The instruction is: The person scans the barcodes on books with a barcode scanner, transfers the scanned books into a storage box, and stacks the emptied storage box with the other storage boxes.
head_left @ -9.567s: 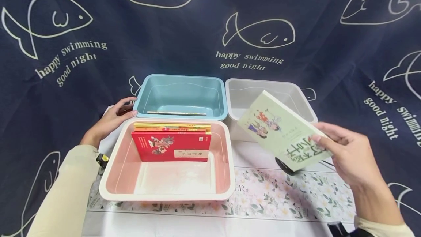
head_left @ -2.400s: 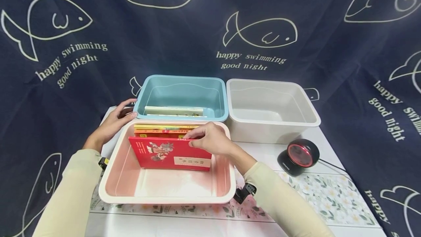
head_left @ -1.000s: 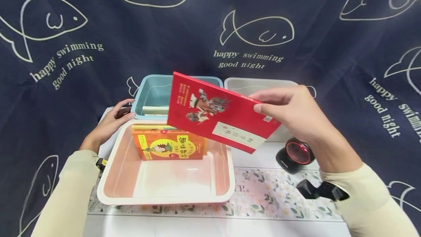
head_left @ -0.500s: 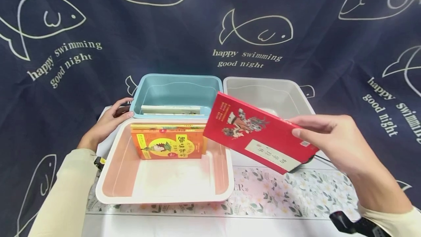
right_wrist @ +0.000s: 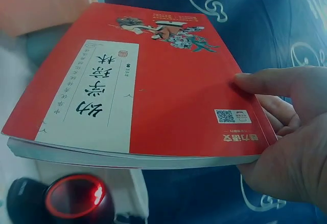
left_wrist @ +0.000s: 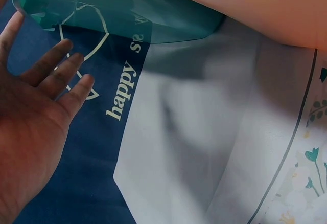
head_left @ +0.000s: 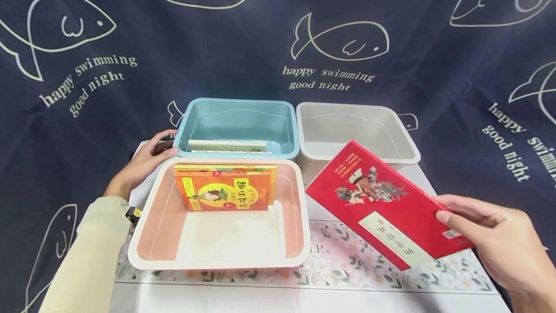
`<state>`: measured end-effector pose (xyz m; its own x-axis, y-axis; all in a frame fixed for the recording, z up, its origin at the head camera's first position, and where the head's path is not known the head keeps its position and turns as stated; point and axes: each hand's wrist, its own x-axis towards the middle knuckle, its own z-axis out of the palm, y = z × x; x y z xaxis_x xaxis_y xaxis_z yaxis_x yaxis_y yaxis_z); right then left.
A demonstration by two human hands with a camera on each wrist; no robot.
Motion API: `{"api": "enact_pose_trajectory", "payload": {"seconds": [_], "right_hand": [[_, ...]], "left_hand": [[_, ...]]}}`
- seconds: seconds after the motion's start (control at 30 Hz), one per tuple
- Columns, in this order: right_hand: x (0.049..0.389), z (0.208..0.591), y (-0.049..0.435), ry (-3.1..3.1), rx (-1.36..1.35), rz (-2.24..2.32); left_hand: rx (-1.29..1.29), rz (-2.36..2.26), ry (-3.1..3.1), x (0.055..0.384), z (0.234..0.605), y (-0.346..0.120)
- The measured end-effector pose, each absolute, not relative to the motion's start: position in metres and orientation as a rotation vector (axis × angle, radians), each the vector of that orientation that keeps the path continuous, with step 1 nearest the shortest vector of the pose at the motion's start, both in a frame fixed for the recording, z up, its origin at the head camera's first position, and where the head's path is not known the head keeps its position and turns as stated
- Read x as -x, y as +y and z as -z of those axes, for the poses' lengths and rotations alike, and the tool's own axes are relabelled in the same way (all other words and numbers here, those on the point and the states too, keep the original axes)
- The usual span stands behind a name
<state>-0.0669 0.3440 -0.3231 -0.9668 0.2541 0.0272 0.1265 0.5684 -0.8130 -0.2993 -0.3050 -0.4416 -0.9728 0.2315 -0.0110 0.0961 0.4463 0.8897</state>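
My right hand (head_left: 499, 240) pinches a red paperback book (head_left: 378, 202) by one end, thumb on its illustrated cover and fingers behind. The book hangs tilted over the table, right of the pink bin (head_left: 217, 262). In the right wrist view, its lower edge hovers above a black scanner (right_wrist: 76, 196) with a glowing red ring; the book hides most of that device from the head camera. My left hand (head_left: 145, 163) rests its spread fingers against the left side of the blue bin (head_left: 243, 122). An orange book (head_left: 226, 194) stands upright in the pink bin, several thin books behind it.
Pale-edged books (head_left: 217, 145) lean inside the blue bin's near side. A grey-white bin (head_left: 356, 124) stands to its right, behind the held book. A flowered strip (head_left: 334, 255) crosses the white table, and a dark fish-print cloth (head_left: 243, 47) hangs behind.
The red book has come out of the pink bin and swung right and down in my right hand, uncovering the orange book. The pale green book held earlier is out of that hand. Left hand unchanged.
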Motion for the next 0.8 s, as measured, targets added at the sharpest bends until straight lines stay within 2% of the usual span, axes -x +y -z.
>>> {"api": "enact_pose_trajectory", "payload": {"seconds": [0.23, 0.53, 0.8], "right_hand": [[0.041, 0.353, 0.359, -2.742, 0.509, -1.337], [0.026, 0.395, 0.37, -2.922, 0.917, -1.47], [0.013, 0.426, 0.378, -2.797, 1.066, -1.625]], "left_hand": [[-0.266, -1.561, 2.544, 0.302, 0.442, -0.303], [-0.269, -1.561, 2.543, 0.302, 0.44, -0.302], [-0.256, -1.567, 2.54, 0.302, 0.441, -0.303]]}}
